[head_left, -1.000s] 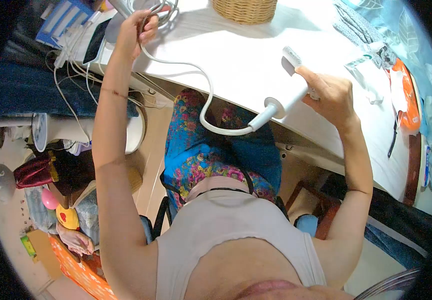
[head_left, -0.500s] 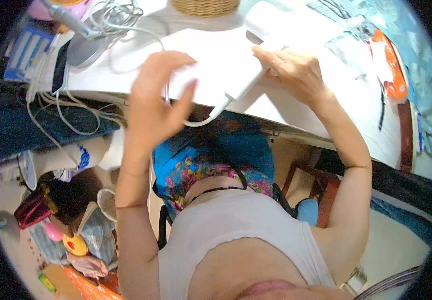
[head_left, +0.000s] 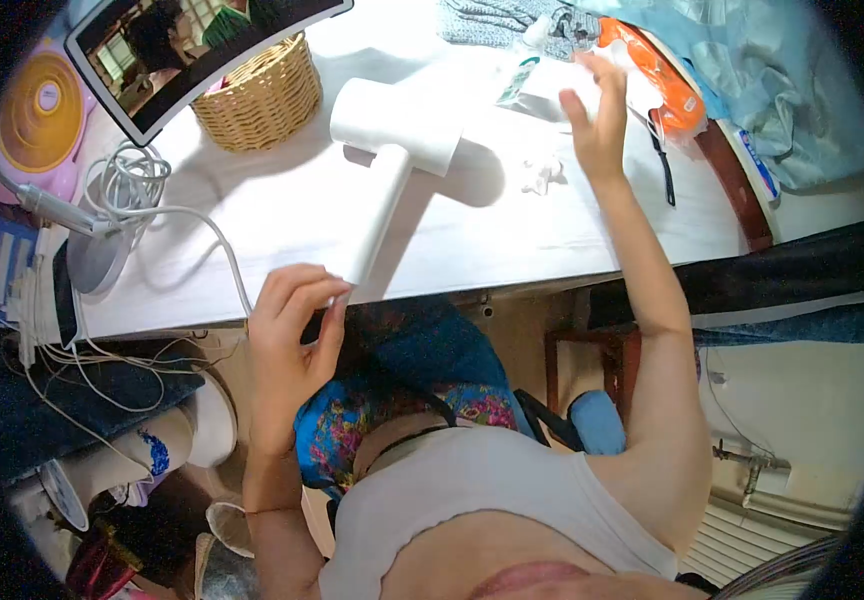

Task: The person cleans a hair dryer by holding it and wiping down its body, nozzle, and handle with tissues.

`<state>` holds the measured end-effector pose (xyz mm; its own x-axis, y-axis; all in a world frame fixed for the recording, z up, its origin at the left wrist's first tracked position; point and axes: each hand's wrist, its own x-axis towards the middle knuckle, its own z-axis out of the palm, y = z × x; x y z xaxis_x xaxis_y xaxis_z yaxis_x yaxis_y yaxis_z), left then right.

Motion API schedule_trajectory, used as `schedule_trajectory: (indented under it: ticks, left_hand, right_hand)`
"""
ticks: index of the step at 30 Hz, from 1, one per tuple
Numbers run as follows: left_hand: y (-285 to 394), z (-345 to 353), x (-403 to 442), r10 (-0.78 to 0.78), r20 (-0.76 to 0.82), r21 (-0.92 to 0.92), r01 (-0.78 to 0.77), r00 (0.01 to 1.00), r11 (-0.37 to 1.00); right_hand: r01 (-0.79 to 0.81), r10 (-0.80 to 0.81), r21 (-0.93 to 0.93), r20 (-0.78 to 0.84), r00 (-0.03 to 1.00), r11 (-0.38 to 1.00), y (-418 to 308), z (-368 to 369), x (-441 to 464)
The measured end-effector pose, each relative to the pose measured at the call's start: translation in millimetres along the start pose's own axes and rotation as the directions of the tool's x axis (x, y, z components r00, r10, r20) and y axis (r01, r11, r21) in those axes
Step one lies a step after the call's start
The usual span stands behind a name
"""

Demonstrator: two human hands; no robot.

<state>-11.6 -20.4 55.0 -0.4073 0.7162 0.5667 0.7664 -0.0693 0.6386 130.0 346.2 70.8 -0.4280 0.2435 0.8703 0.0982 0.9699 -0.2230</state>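
white table (head_left: pixel 552 245): dryer (head_left: pixel 391 150) lies on it, handle end just at the left hand (head_left: pixel 297 325), whose fingertips are close together; cannot tell whether they grip it. right hand (head_left: pixel 600 130) is released, fingers spread, near bottle (head_left: pixel 520 75), apart from dryer.

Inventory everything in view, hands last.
table: one, white, across top
hair dryer: one, white, table's middle
tablet: one, white-edged, upper left
basket: one, tan, beside tablet
round item: one, yellow-pink, far left
coiled cable: one, grey, left
round base: one, grey, below cable
bottle: one, clear, upper right
scrap: one, white, right of dryer
packet: one, orange, table's right
cloth: one, grey, far edge
other items: uncounted, mixed, around edges
torso: one, white-topped, bottom
left hand: one, bare, at dryer's end
right hand: one, bare, over table's right
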Motion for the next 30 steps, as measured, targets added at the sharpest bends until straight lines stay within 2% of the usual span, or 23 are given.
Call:
schedule_trajectory:
  ticks: [2,3,4,6,7,10,11,13,14,16,18,19,22,29,30]
  left_hand:
    - [3,3,5,-0.048,0.014,-0.015,0.048,0.999,0.999]
    - [1,8,8,-0.046,0.021,-0.013,0.046,0.999,0.999]
    - [-1,11,10,-0.059,0.054,0.002,0.059,0.997,0.998]
    - [-4,20,15,-0.043,0.117,0.047,0.037,0.992,0.998]
    - [-5,24,17,-0.051,0.124,0.062,0.044,0.991,0.997]
    - [-4,34,19,-0.075,0.143,0.093,0.062,0.987,0.994]
    - [-4,37,20,-0.082,0.145,0.102,0.067,0.986,0.992]
    - [-6,38,23,-0.099,0.15,0.114,0.082,0.984,0.99]
    - [-6,38,25,-0.108,0.157,0.115,0.09,0.982,0.989]
    - [-9,39,27,-0.111,0.162,0.108,0.094,0.981,0.99]
    - [-14,42,28,-0.097,0.155,0.088,0.084,0.983,0.993]
    - [-14,44,29,-0.097,0.151,0.082,0.086,0.984,0.993]
    - [-13,47,30,-0.094,0.148,0.076,0.083,0.985,0.994]
    - [-16,48,29,-0.076,0.118,0.023,0.073,0.99,0.997]
    - [-17,48,28,-0.076,0.111,0.006,0.076,0.991,0.997]
  right_hand:
    - [-0.163,0.169,0.12,-0.044,0.985,0.979,7,21,13]
    - [-0.052,0.052,-0.002,-0.06,0.997,0.999,27,37,13]
    - [-0.037,0.041,0.074,-0.049,0.998,0.997,37,52,12]
    - [-0.178,0.173,0.086,0.058,0.983,0.98,54,81,5]
    - [-0.124,0.119,0.099,0.05,0.992,0.987,64,95,4]
    - [-0.311,0.304,0.221,0.067,0.95,0.924,73,109,5]
    - [-0.23,0.233,0.068,-0.041,0.972,0.971,71,111,6]
    - [-0.285,0.266,0.045,0.245,0.932,0.957,8,71,25]
    - [-0.312,0.28,0.024,0.383,0.881,0.95,-29,45,30]
    - [-0.252,0.194,0.015,0.592,0.782,0.968,-76,12,24]
    - [-0.016,-0.062,0.152,0.493,0.868,0.988,-88,10,2]
    - [0.032,-0.118,0.178,0.493,0.862,0.983,-99,6,-2]
    - [0.094,-0.094,0.032,0.605,0.79,0.995,-105,5,-7]
    - [0.195,-0.165,-0.007,0.504,0.848,0.981,-102,19,-3]
    - [0.178,-0.137,-0.031,0.516,0.845,0.984,-101,20,-2]
